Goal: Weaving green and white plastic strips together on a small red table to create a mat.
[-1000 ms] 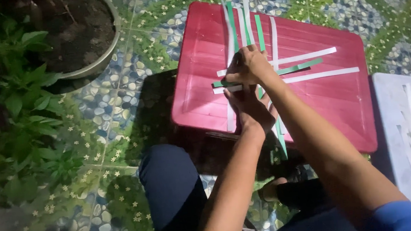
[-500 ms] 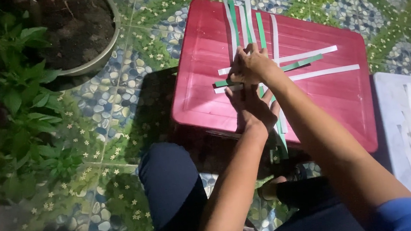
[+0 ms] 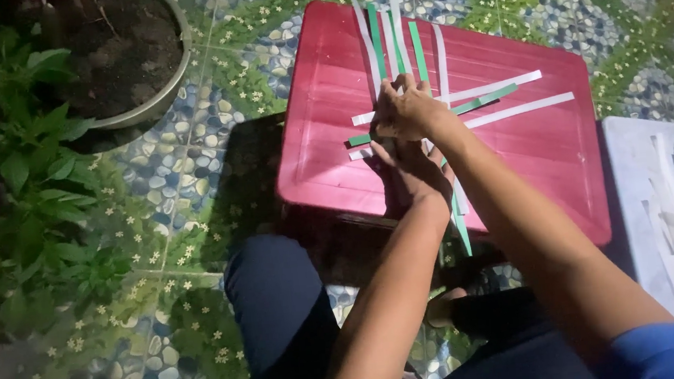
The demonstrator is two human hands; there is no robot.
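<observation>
Person sits low on a patterned pebble-tile floor (image 3: pixel 189 170), knees either side, working on a red plastic lid (image 3: pixel 334 157) that serves as the bench. Paper strips (image 3: pixel 500 102), green & white, lie woven across its top: approx 5 run lengthwise away from the person, 3 cross them sideways, w/ ends sticking out to the right.

Right hand (image 3: pixel 407 110) sits on top of the crossing, fingers curled down & closed on the strips where lengthwise & crosswise ones meet; exactly which strip it pinches can't be told. Left hand (image 3: pixel 409 173) lies just below it, touching, palm flat & fingers spread open, pressing the near ends of the lengthwise strips onto the lid. A couple of strip ends (image 3: pixel 461 227) hang over the lid's near edge, below the left wrist.

Left of lid: round planter (image 3: pixel 158 99) w/ dark soil, leafy green plants (image 3: pixel 36 183) beside it. Right of lid: white board (image 3: pixel 648 211) carrying more cut strips, well apart from both hands.
</observation>
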